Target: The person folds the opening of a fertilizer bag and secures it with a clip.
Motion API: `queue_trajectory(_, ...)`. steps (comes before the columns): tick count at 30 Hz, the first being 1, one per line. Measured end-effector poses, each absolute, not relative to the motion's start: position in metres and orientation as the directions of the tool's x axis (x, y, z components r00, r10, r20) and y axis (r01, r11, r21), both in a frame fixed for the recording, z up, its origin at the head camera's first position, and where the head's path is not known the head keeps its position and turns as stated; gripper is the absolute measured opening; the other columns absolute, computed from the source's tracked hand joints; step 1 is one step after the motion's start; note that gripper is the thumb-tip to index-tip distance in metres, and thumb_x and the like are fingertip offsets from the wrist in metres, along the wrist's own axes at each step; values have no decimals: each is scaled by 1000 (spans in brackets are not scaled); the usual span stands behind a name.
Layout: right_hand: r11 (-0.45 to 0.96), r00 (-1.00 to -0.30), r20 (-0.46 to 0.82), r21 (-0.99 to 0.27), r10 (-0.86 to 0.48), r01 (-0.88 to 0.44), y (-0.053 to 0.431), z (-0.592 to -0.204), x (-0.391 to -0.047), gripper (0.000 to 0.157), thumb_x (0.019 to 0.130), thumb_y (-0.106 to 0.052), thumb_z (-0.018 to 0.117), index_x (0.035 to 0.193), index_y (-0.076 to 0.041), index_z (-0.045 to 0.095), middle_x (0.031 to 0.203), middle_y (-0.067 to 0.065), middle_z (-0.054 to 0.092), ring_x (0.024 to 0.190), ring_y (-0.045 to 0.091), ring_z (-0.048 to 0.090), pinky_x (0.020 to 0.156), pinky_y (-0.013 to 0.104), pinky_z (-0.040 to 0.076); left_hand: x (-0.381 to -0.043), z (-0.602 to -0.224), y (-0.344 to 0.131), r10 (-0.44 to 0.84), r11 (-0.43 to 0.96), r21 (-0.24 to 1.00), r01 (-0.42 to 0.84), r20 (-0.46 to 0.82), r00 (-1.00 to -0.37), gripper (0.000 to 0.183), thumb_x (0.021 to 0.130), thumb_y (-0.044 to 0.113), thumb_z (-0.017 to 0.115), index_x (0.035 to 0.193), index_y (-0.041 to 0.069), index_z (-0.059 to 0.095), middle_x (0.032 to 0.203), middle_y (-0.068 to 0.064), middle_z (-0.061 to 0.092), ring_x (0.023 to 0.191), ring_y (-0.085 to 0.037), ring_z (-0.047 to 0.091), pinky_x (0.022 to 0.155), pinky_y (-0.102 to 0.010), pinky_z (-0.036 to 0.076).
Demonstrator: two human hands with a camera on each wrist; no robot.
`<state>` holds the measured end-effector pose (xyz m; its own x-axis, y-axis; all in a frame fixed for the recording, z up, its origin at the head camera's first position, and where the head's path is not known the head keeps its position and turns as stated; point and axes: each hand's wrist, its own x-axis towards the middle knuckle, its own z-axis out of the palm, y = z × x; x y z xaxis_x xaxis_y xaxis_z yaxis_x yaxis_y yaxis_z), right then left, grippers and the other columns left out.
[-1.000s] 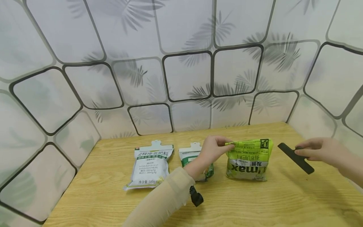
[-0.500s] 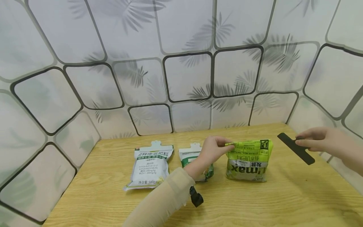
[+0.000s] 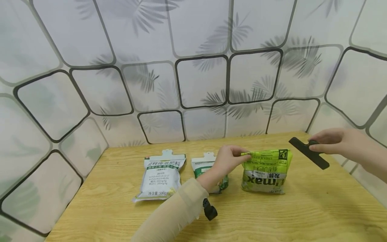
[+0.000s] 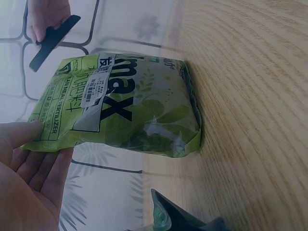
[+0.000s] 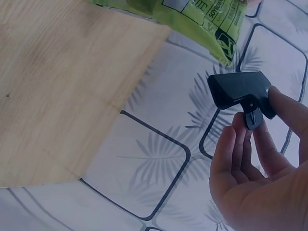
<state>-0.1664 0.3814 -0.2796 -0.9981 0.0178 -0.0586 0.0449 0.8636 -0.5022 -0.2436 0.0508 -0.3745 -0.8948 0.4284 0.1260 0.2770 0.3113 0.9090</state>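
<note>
A green fertilizer bag stands upright on the wooden table, its top folded over. My left hand pinches the upper left corner of that bag between thumb and fingers, as the left wrist view also shows. To the right of the bag, raised above the table, my right hand holds a wide black bag clip by its handle. In the right wrist view the clip sits between thumb and fingertips, close to the bag's top corner.
At the left lies a white fertilizer bag with a white clip across its top. A smaller green-and-white bag, also clipped, stands partly behind my left forearm. Patterned cloth walls enclose the table.
My right hand has risen and then moved left with the black bag clip, nearer the green bag. The left hand keeps its hold on the bag's corner.
</note>
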Motion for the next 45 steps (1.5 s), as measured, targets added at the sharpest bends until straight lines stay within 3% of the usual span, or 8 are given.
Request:
queue_trajectory(8,873,-1000,-13,-487,-22,-13,365,-273,-172,61,101,-39,75,140,6,62,134,32,68,122,58,59,87,63,54,-243,-373,51,432,308,910,276,125,-893,20,99,24,79,116,16,83,126,0,78,106,-7,68,85,-27,59)
queue_trajectory(15,901,-998,29,-428,-59,-66,351,-270,-176,52,97,-34,80,132,3,70,126,29,73,114,53,67,84,61,58,-243,-373,51,444,297,911,287,134,-886,20,100,23,78,117,14,83,120,-1,79,91,0,63,73,-21,52)
queue_trajectory(22,905,-985,79,-388,-156,-174,336,-268,-181,39,95,-25,83,124,-1,75,118,22,78,105,41,74,84,55,62,-243,-373,51,442,297,912,284,133,-887,19,99,22,78,116,14,83,118,-1,79,89,1,61,71,-20,51)
queue_trajectory(29,899,-979,92,-387,-185,-206,326,-271,-184,41,93,-27,85,123,0,76,117,21,79,105,41,75,89,59,61,-242,-371,51,437,307,908,285,132,-890,19,99,22,78,115,14,84,120,-1,79,90,1,62,72,-20,52)
queue_trajectory(42,913,-960,155,-304,-233,-270,308,-270,-186,36,87,-27,89,116,-8,79,105,7,81,91,23,75,83,54,62,-242,-372,50,448,296,911,289,135,-884,21,100,22,78,118,14,83,126,-1,78,100,-4,67,80,-23,58)
queue_trajectory(45,912,-954,160,-288,-255,-292,305,-271,-187,35,88,-25,89,116,-8,79,105,6,81,93,27,76,84,56,62,-243,-372,50,450,298,909,293,137,-882,20,100,22,78,118,14,83,125,-2,78,99,-4,68,80,-22,58)
